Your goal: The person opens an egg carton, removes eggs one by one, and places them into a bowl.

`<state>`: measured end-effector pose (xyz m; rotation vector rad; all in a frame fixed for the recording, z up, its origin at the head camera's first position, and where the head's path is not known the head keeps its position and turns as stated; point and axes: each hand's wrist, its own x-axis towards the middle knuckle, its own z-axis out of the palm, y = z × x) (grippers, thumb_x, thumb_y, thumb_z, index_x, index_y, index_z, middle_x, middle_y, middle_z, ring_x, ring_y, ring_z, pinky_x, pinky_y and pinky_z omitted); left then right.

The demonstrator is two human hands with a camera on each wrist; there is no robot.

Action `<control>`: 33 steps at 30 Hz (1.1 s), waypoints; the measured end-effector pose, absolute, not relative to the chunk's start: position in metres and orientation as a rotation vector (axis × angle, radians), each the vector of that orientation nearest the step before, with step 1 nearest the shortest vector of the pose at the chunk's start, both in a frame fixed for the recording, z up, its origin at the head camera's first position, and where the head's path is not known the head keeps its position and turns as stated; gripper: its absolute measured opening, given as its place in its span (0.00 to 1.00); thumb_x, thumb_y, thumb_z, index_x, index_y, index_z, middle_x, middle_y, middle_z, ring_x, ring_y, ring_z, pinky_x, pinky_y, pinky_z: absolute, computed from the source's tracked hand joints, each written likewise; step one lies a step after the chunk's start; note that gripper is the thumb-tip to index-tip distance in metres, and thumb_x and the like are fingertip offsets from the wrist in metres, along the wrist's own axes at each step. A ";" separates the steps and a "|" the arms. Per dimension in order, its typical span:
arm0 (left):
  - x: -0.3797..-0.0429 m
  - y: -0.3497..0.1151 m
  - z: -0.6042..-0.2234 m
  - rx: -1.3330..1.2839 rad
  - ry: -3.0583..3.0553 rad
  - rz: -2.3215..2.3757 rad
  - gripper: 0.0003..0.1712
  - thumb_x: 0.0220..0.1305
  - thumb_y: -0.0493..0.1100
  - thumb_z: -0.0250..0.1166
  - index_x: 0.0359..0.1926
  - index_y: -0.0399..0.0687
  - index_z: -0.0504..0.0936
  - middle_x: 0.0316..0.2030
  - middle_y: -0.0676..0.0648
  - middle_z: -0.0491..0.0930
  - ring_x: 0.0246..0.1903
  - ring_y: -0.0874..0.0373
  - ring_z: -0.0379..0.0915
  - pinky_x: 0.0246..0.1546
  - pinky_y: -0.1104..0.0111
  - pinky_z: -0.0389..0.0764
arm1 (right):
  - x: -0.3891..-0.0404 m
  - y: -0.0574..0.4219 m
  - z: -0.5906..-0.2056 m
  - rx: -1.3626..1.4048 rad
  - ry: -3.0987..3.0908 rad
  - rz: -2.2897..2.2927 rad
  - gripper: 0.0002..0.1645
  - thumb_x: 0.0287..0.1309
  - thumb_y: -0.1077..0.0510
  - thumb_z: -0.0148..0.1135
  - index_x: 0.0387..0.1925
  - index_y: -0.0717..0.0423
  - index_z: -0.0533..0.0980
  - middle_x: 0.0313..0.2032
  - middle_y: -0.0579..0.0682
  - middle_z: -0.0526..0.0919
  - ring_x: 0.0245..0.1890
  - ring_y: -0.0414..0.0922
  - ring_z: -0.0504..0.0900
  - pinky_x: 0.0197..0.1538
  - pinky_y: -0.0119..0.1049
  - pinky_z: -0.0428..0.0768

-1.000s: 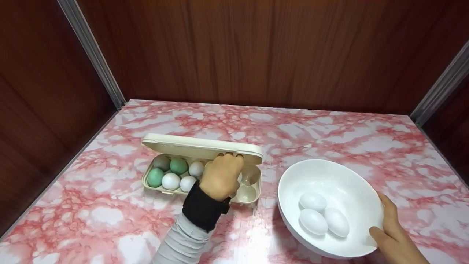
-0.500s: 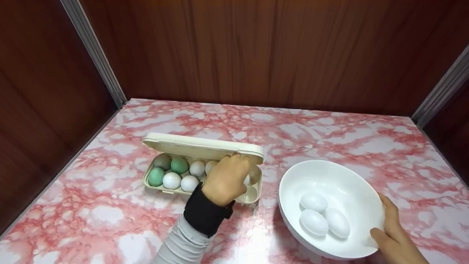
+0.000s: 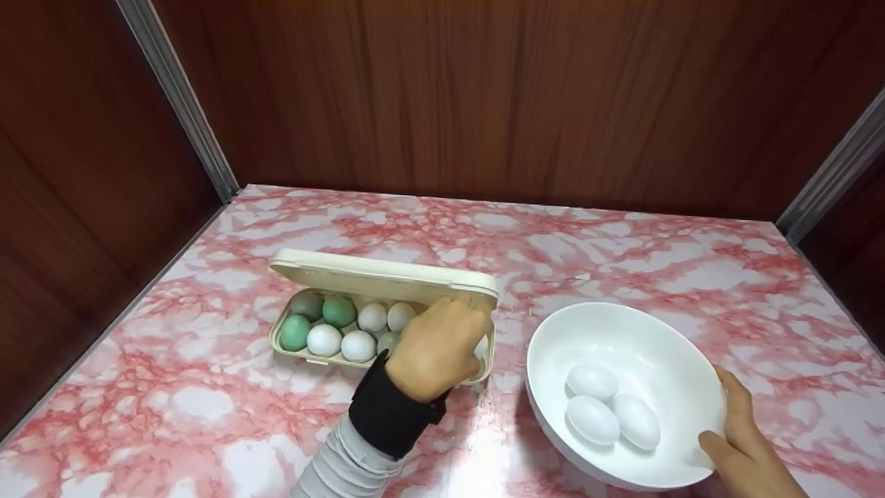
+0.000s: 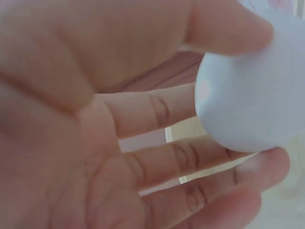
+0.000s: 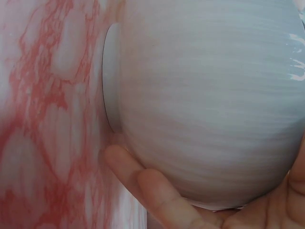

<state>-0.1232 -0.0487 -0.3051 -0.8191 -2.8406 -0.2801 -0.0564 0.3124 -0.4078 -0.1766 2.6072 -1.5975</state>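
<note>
My left hand is over the right part of a cream egg carton, its lid tilted half up behind the fingers. In the left wrist view, that hand pinches a white egg between thumb and fingers. Green eggs, a grey-green egg and several white eggs sit in the carton's cups; the hand hides some cups. My right hand grips the rim of a white bowl, thumb inside and fingers beneath. Three white eggs lie together in the bowl.
All of it stands on a table with a red-and-white marbled top. Dark wooden panels close off the back and both sides, with metal posts at the corners.
My left hand has shifted a little to the right along the carton, uncovering more white eggs to its left. The right hand and the bowl have stayed nearly still.
</note>
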 end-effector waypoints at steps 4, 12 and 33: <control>-0.121 -0.047 -0.306 -0.849 -2.785 -0.240 0.10 0.44 0.34 0.68 0.31 0.45 0.80 0.30 0.47 0.83 0.36 0.46 0.81 0.36 0.59 0.82 | -0.058 0.313 -0.411 -0.204 2.629 -1.601 0.48 0.61 0.77 0.36 0.74 0.49 0.30 0.66 0.66 0.44 0.48 0.23 0.68 0.44 0.20 0.72; -0.117 -0.045 -0.305 -0.945 -2.685 -0.276 0.14 0.44 0.32 0.67 0.36 0.44 0.77 0.32 0.47 0.81 0.34 0.50 0.80 0.34 0.62 0.81 | -0.058 0.315 -0.412 -0.208 2.661 -1.550 0.48 0.61 0.76 0.38 0.74 0.52 0.29 0.66 0.67 0.44 0.49 0.21 0.65 0.44 0.19 0.70; -0.117 -0.034 -0.293 -1.030 -2.736 -0.306 0.15 0.47 0.38 0.69 0.38 0.46 0.78 0.34 0.48 0.76 0.32 0.54 0.76 0.27 0.66 0.77 | -0.058 0.312 -0.408 -0.189 2.562 -1.662 0.47 0.62 0.76 0.35 0.73 0.53 0.28 0.66 0.68 0.43 0.48 0.25 0.70 0.43 0.23 0.75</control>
